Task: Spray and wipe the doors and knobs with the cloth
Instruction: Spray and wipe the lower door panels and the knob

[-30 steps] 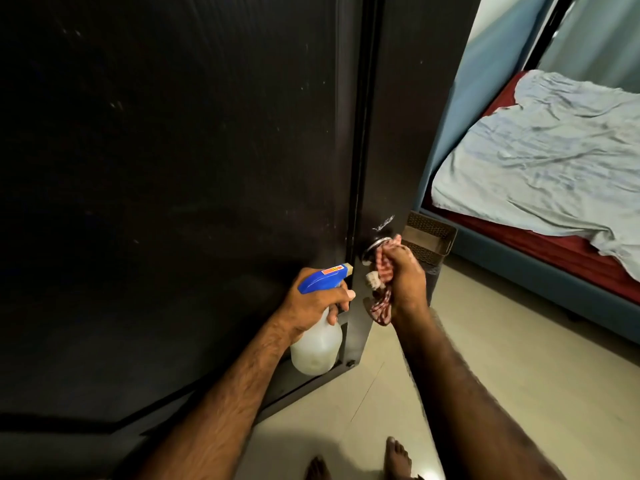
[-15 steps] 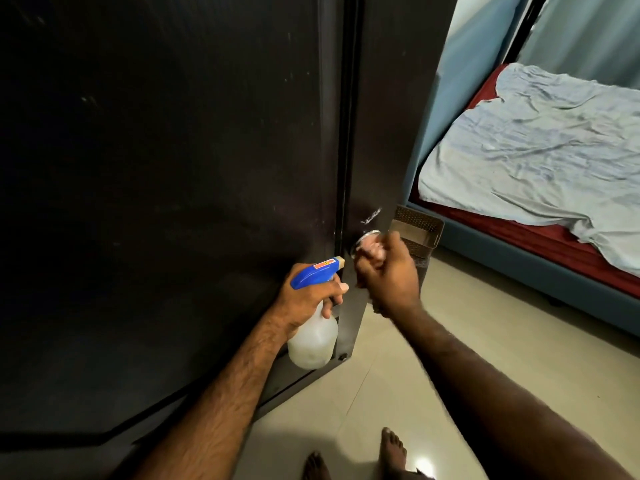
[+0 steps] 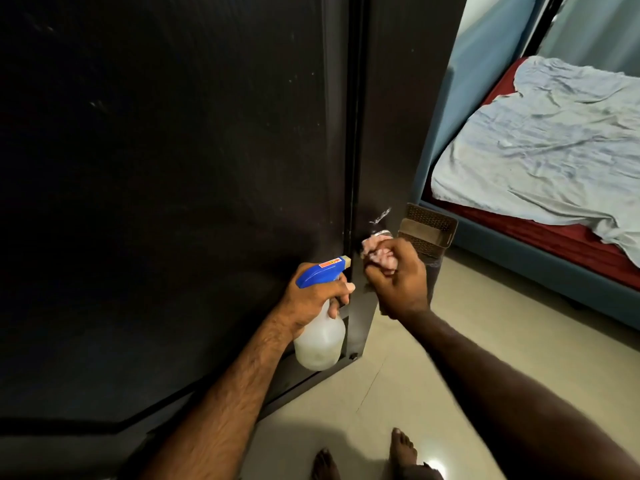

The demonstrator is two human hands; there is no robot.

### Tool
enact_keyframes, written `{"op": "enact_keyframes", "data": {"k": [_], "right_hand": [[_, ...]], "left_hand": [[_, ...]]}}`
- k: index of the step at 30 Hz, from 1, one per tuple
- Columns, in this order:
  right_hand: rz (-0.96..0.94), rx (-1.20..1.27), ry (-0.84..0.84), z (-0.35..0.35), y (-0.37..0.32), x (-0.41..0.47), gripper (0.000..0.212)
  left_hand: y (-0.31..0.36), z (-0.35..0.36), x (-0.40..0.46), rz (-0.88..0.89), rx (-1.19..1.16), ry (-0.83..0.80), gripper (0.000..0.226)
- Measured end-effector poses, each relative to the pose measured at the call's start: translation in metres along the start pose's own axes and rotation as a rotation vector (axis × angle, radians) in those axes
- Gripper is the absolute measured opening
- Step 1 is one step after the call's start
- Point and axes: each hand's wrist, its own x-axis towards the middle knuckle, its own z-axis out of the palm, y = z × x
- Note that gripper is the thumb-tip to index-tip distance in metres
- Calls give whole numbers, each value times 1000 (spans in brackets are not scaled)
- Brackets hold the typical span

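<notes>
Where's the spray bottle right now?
In the head view, the spray bottle sits low and centre, gripped by the left hand against the dark door, just left of the right hand.

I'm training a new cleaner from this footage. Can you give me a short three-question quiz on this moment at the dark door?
1. True or false: the left hand holds the spray bottle.
2. What does the right hand grip? A) a sponge B) the cloth C) a brush
3. Fill in: the cloth is pressed at the metal ____ on the door.

Key:
1. True
2. B
3. knob, only partly visible behind the cloth
</notes>
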Motion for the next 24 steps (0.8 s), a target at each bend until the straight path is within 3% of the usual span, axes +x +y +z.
{"op": "enact_keyframes", "data": {"k": [1, 4, 7, 9, 11, 13, 17, 20, 24], "right_hand": [[125, 188, 78, 7, -7, -2, 26], [351, 439, 239, 18, -26, -5, 15], [623, 768, 264, 16, -30, 3, 21], [858, 1100, 126, 8, -24, 10, 26], [924, 1298, -58, 0, -16, 12, 24], [880, 1121, -72, -7, -3, 12, 31], [747, 739, -108, -24, -6, 22, 34], [440, 370, -240, -30, -16, 11, 28], [75, 20, -371, -54, -5, 4, 51]], "left_hand": [[1, -1, -1, -2, -6, -4, 22], [1, -1, -4, 15, -11, -19, 31], [-2, -1, -5, 4, -22, -1, 16], [-5, -1, -4, -16, -38, 21, 28], [-4, -1, -4, 3, -35, 31, 18], [-2, 0, -5, 8, -35, 23, 7], [1, 0, -4, 13, -46, 13, 16], [2, 1, -3, 27, -51, 18, 7], [4, 8, -2, 16, -12, 32, 19]]}}
